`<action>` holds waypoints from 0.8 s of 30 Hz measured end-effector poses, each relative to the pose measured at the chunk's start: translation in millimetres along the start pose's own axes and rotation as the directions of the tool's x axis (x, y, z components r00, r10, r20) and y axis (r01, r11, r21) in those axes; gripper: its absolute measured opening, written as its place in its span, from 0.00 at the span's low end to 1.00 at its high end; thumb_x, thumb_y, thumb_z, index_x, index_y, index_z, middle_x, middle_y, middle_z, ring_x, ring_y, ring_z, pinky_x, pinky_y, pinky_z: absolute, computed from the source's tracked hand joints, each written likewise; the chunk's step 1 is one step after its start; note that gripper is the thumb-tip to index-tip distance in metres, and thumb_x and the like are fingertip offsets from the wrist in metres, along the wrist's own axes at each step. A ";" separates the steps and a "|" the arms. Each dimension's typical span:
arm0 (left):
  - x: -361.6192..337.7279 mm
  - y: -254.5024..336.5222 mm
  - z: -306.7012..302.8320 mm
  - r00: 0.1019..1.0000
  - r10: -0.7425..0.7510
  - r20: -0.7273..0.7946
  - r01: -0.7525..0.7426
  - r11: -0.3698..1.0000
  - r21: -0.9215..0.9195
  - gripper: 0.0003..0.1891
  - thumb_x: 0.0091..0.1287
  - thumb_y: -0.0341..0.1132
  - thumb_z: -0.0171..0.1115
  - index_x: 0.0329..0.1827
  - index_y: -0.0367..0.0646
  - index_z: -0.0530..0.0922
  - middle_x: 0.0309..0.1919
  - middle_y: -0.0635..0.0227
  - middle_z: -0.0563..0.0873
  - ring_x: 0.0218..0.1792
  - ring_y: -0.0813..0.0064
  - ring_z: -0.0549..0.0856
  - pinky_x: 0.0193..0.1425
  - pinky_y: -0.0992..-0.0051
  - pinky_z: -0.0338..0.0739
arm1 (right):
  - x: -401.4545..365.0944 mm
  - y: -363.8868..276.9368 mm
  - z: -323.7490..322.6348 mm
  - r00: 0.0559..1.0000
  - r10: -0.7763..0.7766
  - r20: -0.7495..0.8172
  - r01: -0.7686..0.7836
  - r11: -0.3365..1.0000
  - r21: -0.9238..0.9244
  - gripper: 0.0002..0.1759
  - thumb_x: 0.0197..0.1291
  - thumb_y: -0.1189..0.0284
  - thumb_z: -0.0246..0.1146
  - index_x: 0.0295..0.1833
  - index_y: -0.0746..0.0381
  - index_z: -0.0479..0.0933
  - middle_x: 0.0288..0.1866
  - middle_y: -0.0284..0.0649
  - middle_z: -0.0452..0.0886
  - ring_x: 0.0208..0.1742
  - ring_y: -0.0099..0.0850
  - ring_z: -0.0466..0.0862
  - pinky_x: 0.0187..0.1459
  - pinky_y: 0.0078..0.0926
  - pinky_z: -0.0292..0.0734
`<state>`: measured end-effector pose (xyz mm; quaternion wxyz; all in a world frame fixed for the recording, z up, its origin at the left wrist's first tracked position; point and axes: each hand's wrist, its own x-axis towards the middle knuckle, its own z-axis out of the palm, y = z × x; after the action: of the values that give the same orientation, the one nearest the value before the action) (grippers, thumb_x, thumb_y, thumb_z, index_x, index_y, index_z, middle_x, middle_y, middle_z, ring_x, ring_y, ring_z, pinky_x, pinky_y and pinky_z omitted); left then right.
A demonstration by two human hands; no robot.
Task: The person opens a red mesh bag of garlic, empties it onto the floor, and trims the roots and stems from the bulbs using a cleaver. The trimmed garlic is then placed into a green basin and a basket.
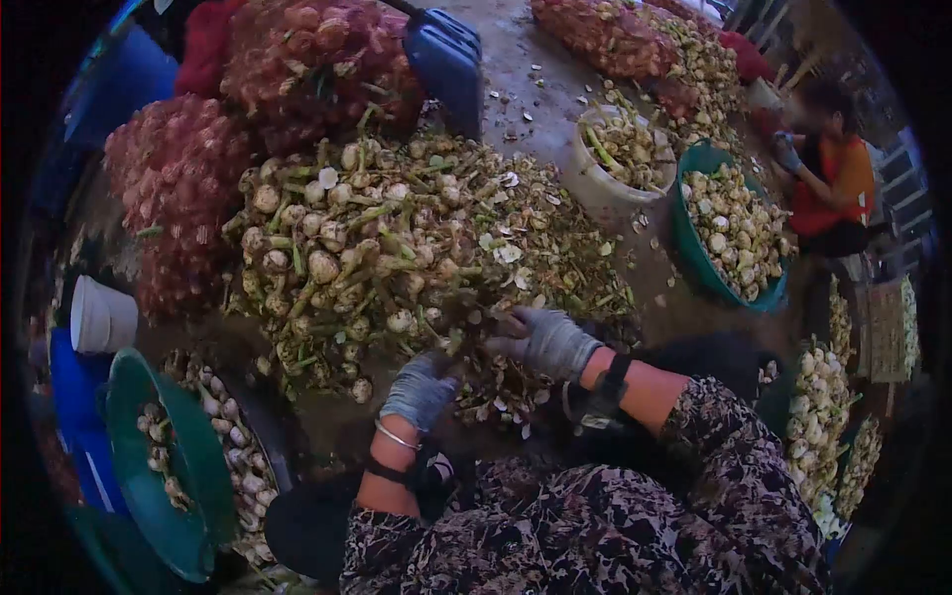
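A large heap of garlic bulbs with green stalks (347, 248) lies on the floor in front of me. My left hand (421, 390), in a grey glove, is at the near edge of the heap with its fingers curled. Something small and pale shows by its fingertips, too dim to name. My right hand (550, 344), gloved as well, reaches in from the right with fingers bent towards the left hand. What it pinches, if anything, is lost in shadow. Beneath both hands lie loose skins and trimmings (501, 392).
Red mesh sacks of garlic (178, 188) stand at the left, near a blue scoop (446, 64). A green tub (203, 476) is at lower left. A white bucket (605, 193) and a teal basket (694, 243) of bulbs stand right. Another person (838, 178) sits beyond.
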<state>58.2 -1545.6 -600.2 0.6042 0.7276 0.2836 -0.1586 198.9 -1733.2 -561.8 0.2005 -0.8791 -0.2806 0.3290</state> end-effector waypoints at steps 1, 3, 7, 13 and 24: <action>21.2 -26.4 4.1 0.970 0.235 0.055 -0.238 0.894 0.380 0.23 0.63 0.32 0.63 0.61 0.36 0.74 0.53 0.55 0.82 0.52 0.70 0.82 0.55 0.73 0.76 | -2.6 -12.3 4.8 0.989 -0.101 -0.103 0.126 0.956 0.266 0.27 0.57 0.50 0.66 0.47 0.64 0.77 0.38 0.48 0.84 0.42 0.43 0.84 0.44 0.40 0.77; 23.6 -16.0 13.1 0.879 0.424 0.218 -0.450 0.588 0.672 0.25 0.62 0.31 0.63 0.63 0.37 0.72 0.56 0.56 0.80 0.54 0.71 0.81 0.57 0.74 0.75 | 1.0 -21.2 9.9 0.958 -0.150 -0.246 0.258 0.828 0.497 0.25 0.57 0.52 0.69 0.46 0.64 0.77 0.37 0.45 0.84 0.43 0.38 0.84 0.45 0.37 0.77; -7.5 31.2 9.7 0.930 0.363 0.049 -0.335 0.897 -0.290 0.37 0.58 0.30 0.67 0.72 0.41 0.61 0.67 0.61 0.70 0.63 0.68 0.74 0.67 0.69 0.69 | 14.1 -21.3 -5.1 0.999 -0.045 0.009 0.027 0.734 0.678 0.23 0.59 0.54 0.69 0.48 0.63 0.78 0.33 0.36 0.82 0.32 0.27 0.79 0.36 0.30 0.75; -11.5 21.3 18.2 0.876 0.478 -0.063 -0.354 0.549 -0.757 0.37 0.60 0.33 0.69 0.72 0.40 0.62 0.64 0.61 0.74 0.62 0.66 0.76 0.68 0.64 0.69 | 6.6 -14.2 11.0 0.952 0.004 0.307 -0.307 0.011 0.952 0.17 0.62 0.58 0.66 0.48 0.58 0.78 0.34 0.32 0.82 0.27 0.23 0.75 0.31 0.26 0.73; 8.0 -11.1 3.0 0.891 0.455 0.011 -0.259 0.526 -0.810 0.26 0.64 0.32 0.65 0.65 0.42 0.69 0.53 0.64 0.81 0.55 0.68 0.80 0.63 0.67 0.72 | -33.1 -24.7 -18.8 0.895 -0.378 -0.237 0.393 0.919 0.020 0.11 0.63 0.65 0.59 0.46 0.60 0.76 0.35 0.51 0.81 0.38 0.49 0.83 0.38 0.42 0.76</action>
<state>58.1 -1545.6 -614.3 0.9086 0.4047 0.0988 0.0311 182.3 -1738.2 -519.8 0.3220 -0.8307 -0.4130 0.1889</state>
